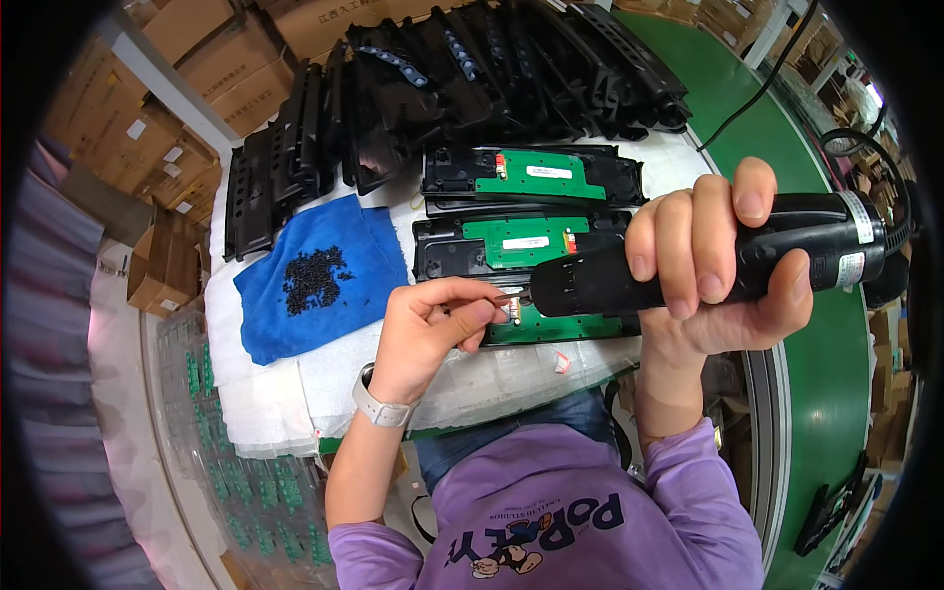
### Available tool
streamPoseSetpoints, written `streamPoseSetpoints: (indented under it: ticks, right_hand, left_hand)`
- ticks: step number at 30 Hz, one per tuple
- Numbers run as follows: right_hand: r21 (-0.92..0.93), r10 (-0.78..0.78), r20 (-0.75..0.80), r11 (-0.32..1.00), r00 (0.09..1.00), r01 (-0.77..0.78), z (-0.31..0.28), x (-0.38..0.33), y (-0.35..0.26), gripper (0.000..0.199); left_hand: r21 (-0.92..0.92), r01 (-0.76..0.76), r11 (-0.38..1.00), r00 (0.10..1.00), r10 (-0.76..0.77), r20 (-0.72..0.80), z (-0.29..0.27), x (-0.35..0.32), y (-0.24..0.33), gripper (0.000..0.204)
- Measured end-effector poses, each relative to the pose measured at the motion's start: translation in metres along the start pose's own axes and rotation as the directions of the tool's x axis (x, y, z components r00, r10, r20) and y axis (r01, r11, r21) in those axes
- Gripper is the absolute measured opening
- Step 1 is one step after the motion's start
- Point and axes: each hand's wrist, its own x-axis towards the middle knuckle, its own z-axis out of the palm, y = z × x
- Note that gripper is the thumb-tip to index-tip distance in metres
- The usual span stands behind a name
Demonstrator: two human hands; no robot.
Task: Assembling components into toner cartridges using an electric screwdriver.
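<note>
My right hand (703, 251) is wrapped round a black corded electric screwdriver (590, 280), held nearly level with its tip pointing left. At that tip, the thumb and forefinger of my left hand (438, 320) are pinched together; whatever lies between them is too small to make out. Below the tip is the nearest black plastic housing with a green circuit board (570, 329), partly hidden by my hands and the tool. Two similar housings lie beyond it, with a middle board (477, 241) and a far board (541, 185). Left of them, small black screws (313, 280) lie heaped on a blue cloth (369, 246).
Many black plastic housings (393, 128) are stacked along the table's far side. White padding (265, 393) covers the tabletop. A green surface (836, 393) runs along the right, where the tool's cord (900, 187) hangs. Cardboard boxes (147, 128) stand at the left, above bagged green boards (246, 482).
</note>
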Motion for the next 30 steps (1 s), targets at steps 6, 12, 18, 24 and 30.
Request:
streamPoseSetpoints:
  ticks: [6,12,18,24,30]
  right_hand:
    - [-0.019,0.050,0.000,0.999,0.999,-0.050,0.001,-0.004,0.004,0.034]
    - [-0.043,0.103,0.015,0.994,0.995,-0.103,0.004,-0.005,0.008,0.035]
    - [-0.060,0.053,-0.023,0.997,0.998,-0.055,0.004,-0.006,0.006,0.035]
    - [-0.066,0.077,-0.011,0.995,0.997,-0.077,0.004,-0.008,0.009,0.036]
    - [-0.042,0.038,-0.053,0.998,0.998,-0.040,0.002,-0.011,0.010,0.033]
  left_hand:
    - [0.143,-0.035,0.989,0.999,0.034,0.013,0.005,-0.002,0.003,0.015]
    - [0.222,-0.032,0.974,0.999,0.033,0.002,0.008,-0.002,0.002,0.014]
    - [0.185,-0.024,0.982,1.000,0.027,-0.011,0.006,-0.001,0.003,0.014]
    - [0.271,-0.052,0.961,0.997,0.064,-0.037,0.008,-0.003,0.001,0.014]
    - [0.194,-0.063,0.979,0.996,0.073,-0.043,0.009,-0.004,-0.003,0.014]
